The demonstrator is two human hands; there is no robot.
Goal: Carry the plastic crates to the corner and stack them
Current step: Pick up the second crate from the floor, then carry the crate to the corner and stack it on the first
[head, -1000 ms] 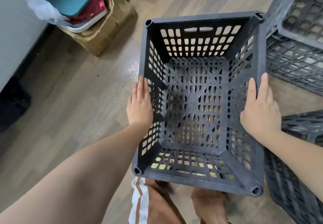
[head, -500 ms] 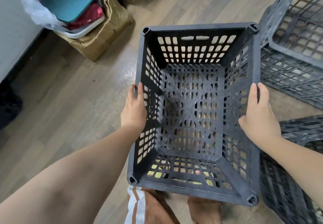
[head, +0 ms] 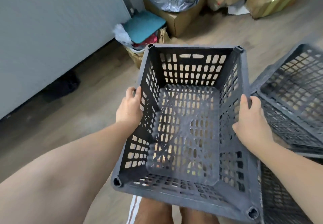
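We are counting three dark crates. We are holding one crate (head: 187, 119) off floor, left hand (head: 129, 108) and right hand (head: 251, 119) fingers clamping its side rims. Two others: tilted crate (head: 295, 91) and lower crate (head: 283, 197), lying just right of it.

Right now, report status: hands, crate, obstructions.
Left hand and right hand grip the crate by its side walls. Crate empty, upright. More crates at right; boxes ahead.
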